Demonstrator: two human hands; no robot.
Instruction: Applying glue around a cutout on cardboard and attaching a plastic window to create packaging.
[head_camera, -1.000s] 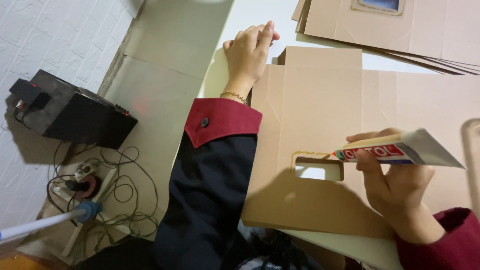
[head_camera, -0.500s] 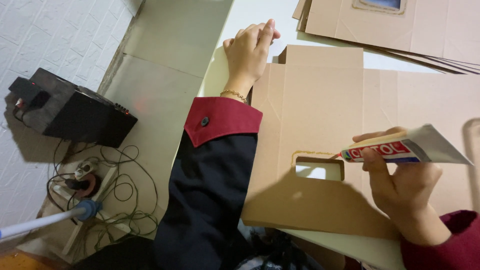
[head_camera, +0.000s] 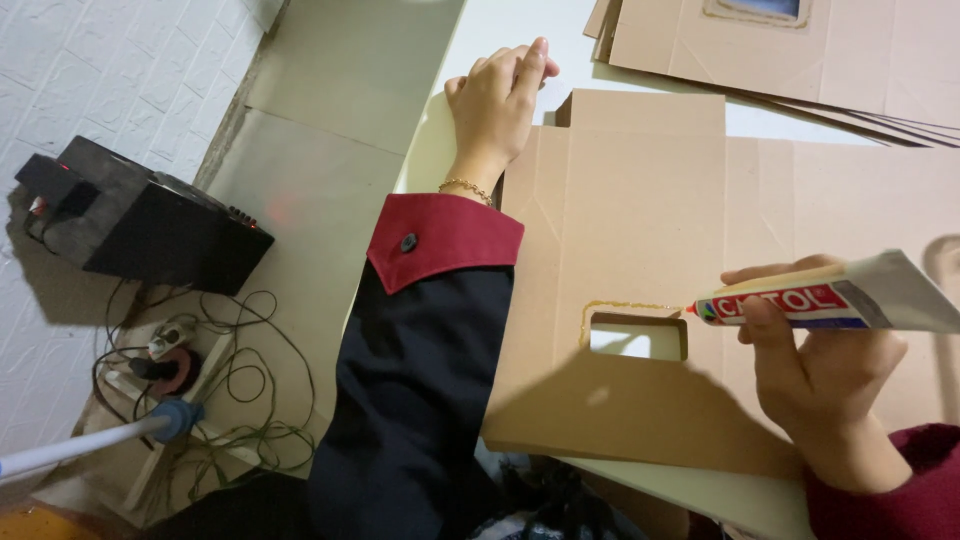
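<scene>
1. Compared with a second ago, the glue tube (head_camera: 840, 298) lies flatter and its nozzle sits at the upper right corner of the rectangular cut-out (head_camera: 637, 338); before, the tip was over the cut-out's top edge, further left.
2. A thin glossy line of glue (head_camera: 625, 305) now shows along the cut-out's top edge and down its left side.
3. The left hand (head_camera: 497, 100) has not moved: it rests flat on the far left corner of the flat cardboard blank (head_camera: 640, 200), fingers together and stretched out, holding nothing.
4. The right hand (head_camera: 820, 355) has its fingers curled tight round the tube, thumb across the printed side.
5. The tube's long axis runs nearly left to right across the view, nozzle pointing left toward the cut-out, flattened tail rising slightly to the right.
6. The blank lies on the pale tabletop (head_camera: 500, 30), with more cardboard sheets (head_camera: 860, 60) stacked beyond it.
7. On the floor to the left are a black box (head_camera: 140, 220) and tangled cables (head_camera: 230, 400).
</scene>
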